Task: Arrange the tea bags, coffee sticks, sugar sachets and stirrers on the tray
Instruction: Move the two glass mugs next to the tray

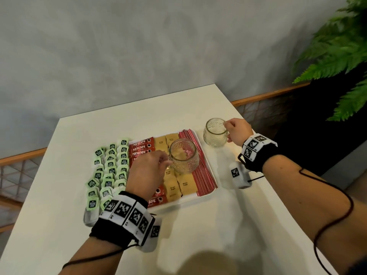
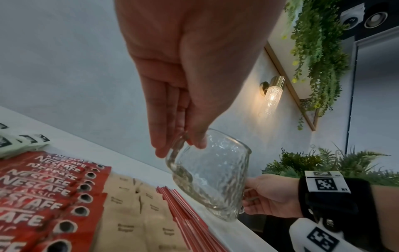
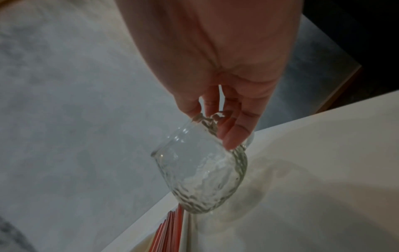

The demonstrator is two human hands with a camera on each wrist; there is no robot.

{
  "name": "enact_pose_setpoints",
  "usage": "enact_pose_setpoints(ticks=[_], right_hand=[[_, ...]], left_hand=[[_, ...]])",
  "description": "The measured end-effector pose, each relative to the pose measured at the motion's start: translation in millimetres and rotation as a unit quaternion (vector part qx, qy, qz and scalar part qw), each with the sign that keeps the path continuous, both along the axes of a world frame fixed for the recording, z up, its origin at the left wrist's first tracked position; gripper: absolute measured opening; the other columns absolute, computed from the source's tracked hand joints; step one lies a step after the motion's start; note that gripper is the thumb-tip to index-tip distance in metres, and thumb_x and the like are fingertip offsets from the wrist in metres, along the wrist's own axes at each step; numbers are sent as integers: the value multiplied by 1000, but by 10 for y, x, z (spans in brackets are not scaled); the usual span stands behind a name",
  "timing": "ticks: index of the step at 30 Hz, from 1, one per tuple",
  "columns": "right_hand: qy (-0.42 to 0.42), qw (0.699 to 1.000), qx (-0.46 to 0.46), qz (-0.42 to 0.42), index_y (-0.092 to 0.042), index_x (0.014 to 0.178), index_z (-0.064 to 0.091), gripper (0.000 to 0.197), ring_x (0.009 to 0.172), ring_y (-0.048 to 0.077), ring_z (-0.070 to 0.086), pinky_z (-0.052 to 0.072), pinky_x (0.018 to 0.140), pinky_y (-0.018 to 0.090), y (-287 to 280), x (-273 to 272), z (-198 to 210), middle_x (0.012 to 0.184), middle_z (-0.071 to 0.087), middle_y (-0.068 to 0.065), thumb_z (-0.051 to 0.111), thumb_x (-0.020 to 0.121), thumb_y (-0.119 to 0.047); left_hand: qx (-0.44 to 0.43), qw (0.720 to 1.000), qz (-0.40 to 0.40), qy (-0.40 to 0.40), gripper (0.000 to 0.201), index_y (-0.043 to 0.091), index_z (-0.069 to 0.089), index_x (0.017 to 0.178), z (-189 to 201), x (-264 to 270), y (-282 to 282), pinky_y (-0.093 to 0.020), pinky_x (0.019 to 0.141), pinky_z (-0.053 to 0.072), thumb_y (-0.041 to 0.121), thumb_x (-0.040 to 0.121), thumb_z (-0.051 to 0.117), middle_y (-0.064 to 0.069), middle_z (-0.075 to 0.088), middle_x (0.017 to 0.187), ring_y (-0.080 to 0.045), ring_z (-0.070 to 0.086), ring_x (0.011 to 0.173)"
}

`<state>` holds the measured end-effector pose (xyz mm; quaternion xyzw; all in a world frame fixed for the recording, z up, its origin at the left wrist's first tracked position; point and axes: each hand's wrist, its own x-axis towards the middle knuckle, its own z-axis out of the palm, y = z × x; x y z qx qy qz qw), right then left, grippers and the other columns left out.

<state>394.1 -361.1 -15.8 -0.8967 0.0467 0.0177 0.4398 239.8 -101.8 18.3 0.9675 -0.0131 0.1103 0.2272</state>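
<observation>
Left hand pinches handle of textured glass mug, held over the tray; right hand grips handle of second mug just right of tray on tabletop. Coffee sticks, sugar sachets, stirrers already rowed on tray; tea bags lie beside its left edge. Looks like finishing step: next, set mugs down clear of sachets

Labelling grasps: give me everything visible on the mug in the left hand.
The mug is clear glass with a rippled, dimpled wall, a rounded belly, an open mouth and a side handle. It looks empty. The left hand grips its handle and holds it roughly upright above the tray's sugar sachets and stirrers. Nothing else touches it.
</observation>
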Motion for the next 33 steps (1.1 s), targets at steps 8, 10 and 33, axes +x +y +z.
enact_pose_setpoints(ticks=[8,10,33], right_hand=[[37,999,-23,-8,-7,100,67,26,75,33,70,55,70,33,100,73,-115,86,67,11,46,96,-23],[43,999,-21,-11,-7,100,66,27,70,31,70,56,70,34,93,64,-108,82,67,11,45,96,-24],[69,952,208,213,-20,122,58,71,106,19,65,54,87,26,-250,-1110,135,118,65,-5,87,60,-6]], left_hand=[[-8,1000,8,22,20,18,73,98,-129,57,119,-29,73,55,35,87,69,3,75,88,-10,63,69],[-17,999,11,26,20,19,72,98,-132,66,109,-32,76,56,35,87,69,4,74,89,-10,65,71],[-289,936,-123,160,22,29,63,116,113,-113,-469,-46,86,57,33,95,60,10,71,108,-12,70,92]])
